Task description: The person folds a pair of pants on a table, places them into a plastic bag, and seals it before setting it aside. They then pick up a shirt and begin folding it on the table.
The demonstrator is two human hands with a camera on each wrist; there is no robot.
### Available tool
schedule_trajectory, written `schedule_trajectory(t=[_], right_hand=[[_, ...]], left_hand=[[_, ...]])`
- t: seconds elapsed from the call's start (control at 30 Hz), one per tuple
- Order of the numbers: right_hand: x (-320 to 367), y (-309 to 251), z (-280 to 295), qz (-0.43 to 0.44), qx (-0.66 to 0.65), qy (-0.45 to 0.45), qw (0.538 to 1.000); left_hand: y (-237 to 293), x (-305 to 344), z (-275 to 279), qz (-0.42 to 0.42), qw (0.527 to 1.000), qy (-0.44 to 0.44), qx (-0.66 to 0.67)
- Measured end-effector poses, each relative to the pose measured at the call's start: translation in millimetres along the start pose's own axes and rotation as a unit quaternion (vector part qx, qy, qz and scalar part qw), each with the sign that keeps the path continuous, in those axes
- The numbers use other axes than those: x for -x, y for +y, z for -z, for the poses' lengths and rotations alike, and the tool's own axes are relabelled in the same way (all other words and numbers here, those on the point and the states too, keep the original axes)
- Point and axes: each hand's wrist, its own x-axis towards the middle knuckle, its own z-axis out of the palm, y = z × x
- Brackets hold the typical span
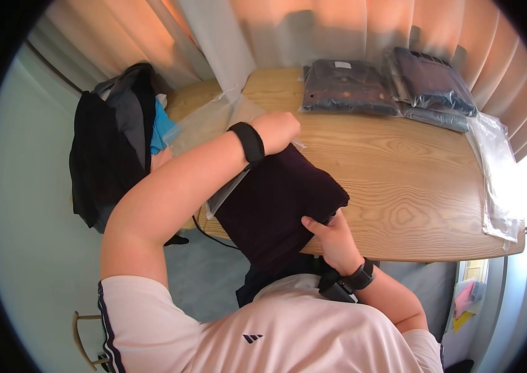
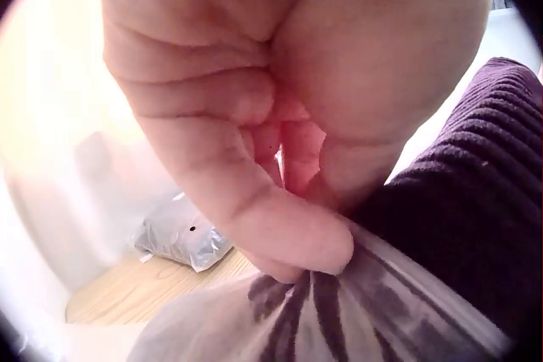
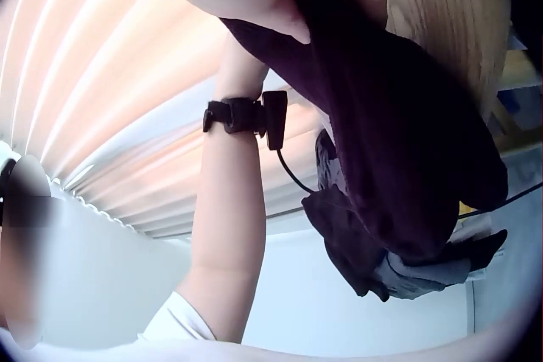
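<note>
A folded dark purple ribbed garment (image 1: pixel 276 205) hangs over the table's front edge between both hands. My left hand (image 1: pixel 278 132) pinches the rim of a translucent plastic bag (image 2: pixel 212 319) between thumb and fingers. Dark purple streaks show through the film in the left wrist view, with the ribbed cloth right beside the bag's rim. Lower down, my right hand (image 1: pixel 333 241) grips the garment's near right edge, thumb on top and fingers hidden underneath. From the right wrist view, the folded layers of cloth droop below that hand.
Bagged folded garments (image 1: pixel 350 87) lie at the back of the wooden table (image 1: pixel 400 186), with another bagged stack (image 1: pixel 434 81) to their right. A flat clear bag (image 1: pixel 496 180) drapes along the right edge. Black and grey clothes (image 1: pixel 111 137) are heaped at the left. A cable (image 1: pixel 214 239) hangs below.
</note>
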Motion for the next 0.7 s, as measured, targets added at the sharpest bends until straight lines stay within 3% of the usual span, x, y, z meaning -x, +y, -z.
schedule_trajectory(t=[0.13, 0.23, 0.37, 0.43, 0.5, 0.57, 0.6, 0.63, 0.7], right_hand=[[-2, -4, -7, 0.039, 0.059, -0.026, 0.997], [-5, -4, -10, 0.05, 0.066, -0.029, 0.996], [-6, -3, -6, 0.038, 0.094, 0.001, 0.995], [-10, -2, 5, -0.034, 0.003, 0.029, 0.999], [-8, -9, 12, -0.088, -0.068, -0.005, 0.994], [-6, -10, 16, -0.159, -0.137, -0.043, 0.977], [-3, -6, 14, -0.16, -0.136, -0.045, 0.977], [-1, -3, 12, -0.174, -0.152, -0.084, 0.969], [-1, 2, 7, -0.192, -0.125, -0.16, 0.96]], left_hand=[[13, 4, 9, -0.04, 0.999, -0.018, 0.024], [29, 17, 19, -0.106, 0.994, 0.026, 0.002], [31, 42, 20, -0.095, 0.993, 0.064, 0.041], [22, 67, 25, -0.045, 0.961, 0.185, 0.203], [16, 108, 26, 0.105, 0.924, 0.249, 0.272], [16, 152, 13, 0.236, 0.839, 0.311, 0.38], [9, 170, -11, 0.266, 0.842, 0.367, 0.293], [3, 191, -35, 0.376, 0.804, 0.307, 0.344], [10, 208, -78, 0.443, 0.768, 0.296, 0.355]])
